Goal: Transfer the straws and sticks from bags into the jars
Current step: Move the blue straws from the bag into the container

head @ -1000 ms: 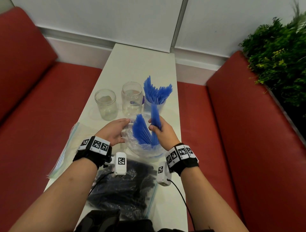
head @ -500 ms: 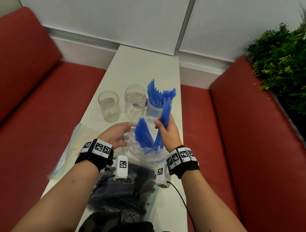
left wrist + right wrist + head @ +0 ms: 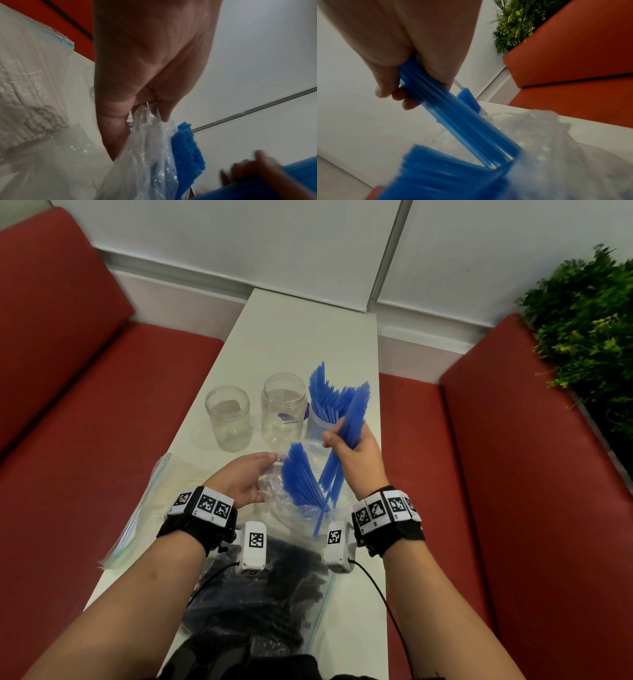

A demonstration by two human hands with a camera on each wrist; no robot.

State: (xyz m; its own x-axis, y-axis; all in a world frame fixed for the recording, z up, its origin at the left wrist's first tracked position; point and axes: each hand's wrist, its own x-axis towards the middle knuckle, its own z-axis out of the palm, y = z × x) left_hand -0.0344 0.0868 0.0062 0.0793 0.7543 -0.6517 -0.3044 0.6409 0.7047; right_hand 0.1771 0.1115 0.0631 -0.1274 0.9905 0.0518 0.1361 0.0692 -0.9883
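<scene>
**Pulling a bunch of blue straws out of the bag, jar next**

While lifting, best to keep it slow & straight along the straws' own length.

Nearest: bag of dark sticks (image 3: 253, 601) flat on the table (image 3: 308, 337) between the forearms, untouched. To the left, bag of white straws (image 3: 150, 501), lying flat, also waiting.

Next out: clear bag (image 3: 291, 505) w/ the blue straws. Left hand (image 3: 239, 477) pinches the bag's rim, thumb & fingers together on the plastic (plain in left wrist view (image 3: 149, 111)). Should hold firm & keep the mouth wide so nothing snags.

Right hand (image 3: 356, 457) curled tight round a bunch of blue straws (image 3: 346, 433); grip sits about mid-length. Long axis near upright, tilted: top ends up & away toward the right, bottom ends down & toward the body, lowest tips at the bag mouth, prob. not fully clear yet. Remaining blue straws (image 3: 301, 477) in the bag lean the other way, tops up & left, so the 2 sets make a V.

Advice: squeeze evenly so no single straw slips out; clear the rim fully before swinging over; turn bunch vertical, drop ends-first.

Farther: right jar (image 3: 320, 422) already packed w/ blue straws fanning upward, just behind the right hand. Middle jar (image 3: 283, 409) & left jar (image 3: 227, 417) look empty. Likely risk: knocking the full jar.
</scene>
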